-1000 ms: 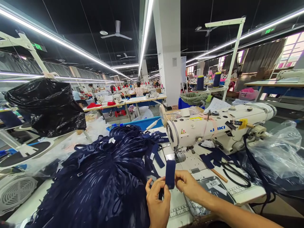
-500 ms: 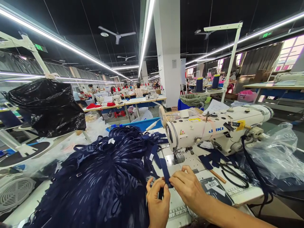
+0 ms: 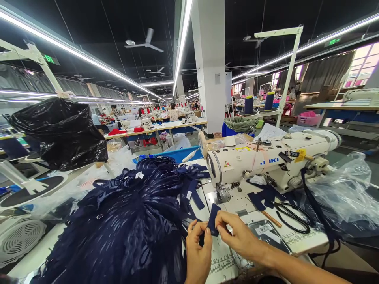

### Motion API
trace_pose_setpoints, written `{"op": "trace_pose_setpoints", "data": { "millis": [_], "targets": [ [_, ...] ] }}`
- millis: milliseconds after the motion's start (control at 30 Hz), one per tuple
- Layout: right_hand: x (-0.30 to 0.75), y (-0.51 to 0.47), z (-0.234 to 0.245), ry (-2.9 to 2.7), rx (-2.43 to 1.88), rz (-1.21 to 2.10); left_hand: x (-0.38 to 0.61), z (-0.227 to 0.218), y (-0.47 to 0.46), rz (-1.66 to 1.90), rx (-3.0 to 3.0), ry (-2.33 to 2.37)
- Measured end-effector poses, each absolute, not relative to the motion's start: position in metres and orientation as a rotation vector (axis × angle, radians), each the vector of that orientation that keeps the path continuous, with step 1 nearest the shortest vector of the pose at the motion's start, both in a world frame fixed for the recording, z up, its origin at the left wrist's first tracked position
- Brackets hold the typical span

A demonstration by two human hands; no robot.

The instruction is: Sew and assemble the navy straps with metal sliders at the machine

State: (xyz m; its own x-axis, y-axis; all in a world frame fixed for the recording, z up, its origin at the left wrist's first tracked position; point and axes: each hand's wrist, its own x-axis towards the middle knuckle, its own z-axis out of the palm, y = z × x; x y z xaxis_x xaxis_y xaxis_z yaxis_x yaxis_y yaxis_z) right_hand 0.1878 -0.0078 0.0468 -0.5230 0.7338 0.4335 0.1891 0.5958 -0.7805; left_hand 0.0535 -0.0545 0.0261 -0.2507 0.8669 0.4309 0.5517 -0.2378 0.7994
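Observation:
A small navy fabric strip [image 3: 212,219] is pinched between both my hands just in front of the sewing machine. My left hand [image 3: 197,252] grips its lower end with thumb and fingers closed. My right hand [image 3: 237,236] pinches its right edge. The white Juki sewing machine [image 3: 266,161] stands behind them, its needle foot [image 3: 222,195] a little beyond the strip. A big heap of navy strips [image 3: 127,225] lies to the left, touching my left hand's side.
Black scissors [image 3: 291,215] and a wooden-handled tool [image 3: 271,219] lie on the machine bed to the right. Clear plastic bags [image 3: 346,193] sit at far right. A black plastic bag [image 3: 59,132] hangs at left. Thread cones [image 3: 249,104] stand behind; other people work at distant tables.
The strip stood upright between my hands, was lowered flat towards the table, and is now raised and tilted again. Both hands have kept their grip.

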Motion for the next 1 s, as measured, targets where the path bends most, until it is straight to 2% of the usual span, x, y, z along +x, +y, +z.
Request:
{"op": "trace_pose_setpoints", "data": {
  "millis": [333, 600, 933, 1000],
  "targets": [
    [0.181, -0.007, 0.046, -1.911, -0.845, 1.076, 0.055, 0.030, -0.052, 1.367, 1.647, 1.654],
    [0.180, -0.011, 0.051, -1.671, -0.778, 1.553, 0.047, 0.025, -0.051, 1.370, 1.940, 1.756],
    [0.180, -0.011, 0.042, -1.852, -0.743, 1.714, 0.048, 0.023, -0.056, 1.417, 2.198, 1.885],
    [0.179, -0.019, 0.036, -1.985, -0.750, 1.623, 0.043, 0.019, -0.052, 1.510, 2.183, 1.965]
  ]
}}
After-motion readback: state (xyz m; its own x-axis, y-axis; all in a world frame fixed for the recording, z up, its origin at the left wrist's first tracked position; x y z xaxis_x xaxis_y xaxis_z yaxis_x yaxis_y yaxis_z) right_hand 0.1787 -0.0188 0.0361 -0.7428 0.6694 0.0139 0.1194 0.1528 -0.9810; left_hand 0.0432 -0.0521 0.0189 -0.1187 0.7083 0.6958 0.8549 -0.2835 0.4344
